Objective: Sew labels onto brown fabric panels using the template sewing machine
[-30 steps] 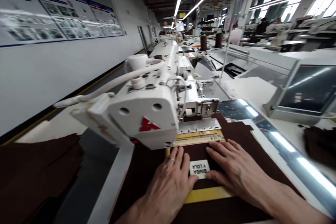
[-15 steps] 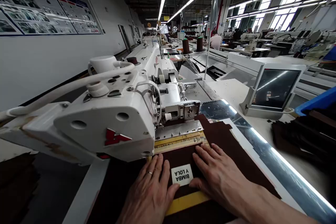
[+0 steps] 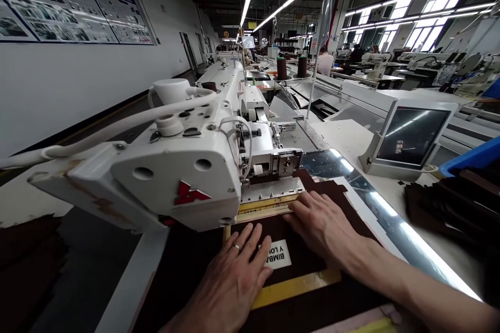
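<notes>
A white label with black "BIMBA Y LOLA" lettering, upside down to me, lies on dark brown material. My left hand rests flat on this material with its fingers stretched out, covering the label's left part. To the right, my right hand has its fingers bent and drawn together at the end of a yellow strip beside the machine's metal clamp plate. What its fingertips pinch, if anything, is hidden. Nearer to me, another yellow strip crosses the material.
A white sewing machine head stands close on the left, with a white cup on top. To the right are a screen on a stand, a dark stack of pieces and a blue bin. Thread cones stand behind.
My right hand has moved forward from beside the label to the yellow strip, and its fingers have bent. My left hand has slid right, partly over the label. The view has shifted slightly.
</notes>
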{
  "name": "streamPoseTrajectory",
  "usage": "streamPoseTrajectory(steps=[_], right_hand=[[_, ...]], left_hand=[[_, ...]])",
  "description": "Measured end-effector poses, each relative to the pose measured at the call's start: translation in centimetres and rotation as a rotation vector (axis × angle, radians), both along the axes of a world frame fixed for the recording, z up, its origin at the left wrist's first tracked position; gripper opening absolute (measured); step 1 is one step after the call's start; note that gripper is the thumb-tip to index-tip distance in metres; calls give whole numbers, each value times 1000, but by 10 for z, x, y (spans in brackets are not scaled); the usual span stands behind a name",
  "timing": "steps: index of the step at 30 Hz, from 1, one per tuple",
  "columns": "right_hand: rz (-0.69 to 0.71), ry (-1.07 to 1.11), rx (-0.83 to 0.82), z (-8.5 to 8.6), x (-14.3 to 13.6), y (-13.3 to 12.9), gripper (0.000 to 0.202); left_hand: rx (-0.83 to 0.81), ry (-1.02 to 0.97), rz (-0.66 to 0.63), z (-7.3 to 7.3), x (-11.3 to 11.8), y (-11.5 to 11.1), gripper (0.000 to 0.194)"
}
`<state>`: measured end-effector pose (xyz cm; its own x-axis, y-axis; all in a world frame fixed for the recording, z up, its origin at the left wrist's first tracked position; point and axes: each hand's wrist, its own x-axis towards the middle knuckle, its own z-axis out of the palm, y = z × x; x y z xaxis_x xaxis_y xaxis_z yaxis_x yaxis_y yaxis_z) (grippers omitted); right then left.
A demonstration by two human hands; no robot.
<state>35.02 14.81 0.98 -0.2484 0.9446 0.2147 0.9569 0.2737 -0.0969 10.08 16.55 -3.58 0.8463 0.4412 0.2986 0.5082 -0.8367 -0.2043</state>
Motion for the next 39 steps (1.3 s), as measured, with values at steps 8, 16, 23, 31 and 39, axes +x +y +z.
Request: streamPoseTrajectory(steps=[8,16,23,31,39], right_hand=[[-60,-121,-67,10,9,23,14],[-6,-131,-78,14,-12,27,26],[-56,-161,-56,16,-3,21,19],[-80,-153,-55,13,9,17,19],[-3,-71,12,-19,-5,-43,50]], left_hand=[[-193,1,19,20,0,-5,55],[-283,22,35,27,1,-7,65],[-298,26,52,26,0,-8,63],[-316,-51,44,21,-3,-9,63],[-188,-79,6,9,-4,-4,62]])
